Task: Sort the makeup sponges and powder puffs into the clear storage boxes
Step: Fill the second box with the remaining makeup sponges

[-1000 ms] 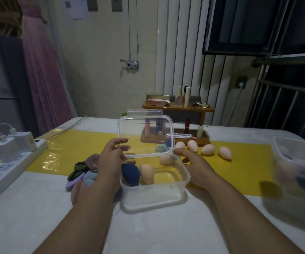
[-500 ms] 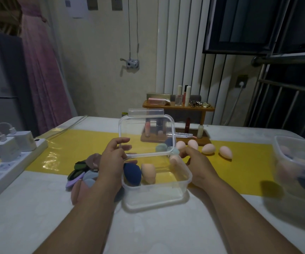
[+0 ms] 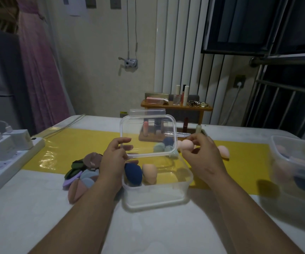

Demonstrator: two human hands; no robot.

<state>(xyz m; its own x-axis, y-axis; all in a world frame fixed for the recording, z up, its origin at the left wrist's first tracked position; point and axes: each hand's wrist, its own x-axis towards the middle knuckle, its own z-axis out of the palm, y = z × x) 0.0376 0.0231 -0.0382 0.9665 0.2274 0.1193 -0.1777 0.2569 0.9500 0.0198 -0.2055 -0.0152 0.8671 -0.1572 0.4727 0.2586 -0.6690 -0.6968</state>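
White table (image 3: 38,217), left hand (image 3: 114,158) gripping lid (image 3: 148,132), right hand (image 3: 203,156) pinching pink sponge (image 3: 187,145) beside lid

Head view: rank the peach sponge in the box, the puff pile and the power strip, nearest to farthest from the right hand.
1. peach sponge, inside the clear box, just left of the right hand.
2. puff pile, past the box's left side.
3. power strip, far left table edge.

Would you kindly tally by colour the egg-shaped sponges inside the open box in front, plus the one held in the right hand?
Dark blue sponge: 1
Peach sponge: 1
Pink sponge, pinched by the right hand: 1
Total: 3
Not counted: the sponges seen through the raised lid.
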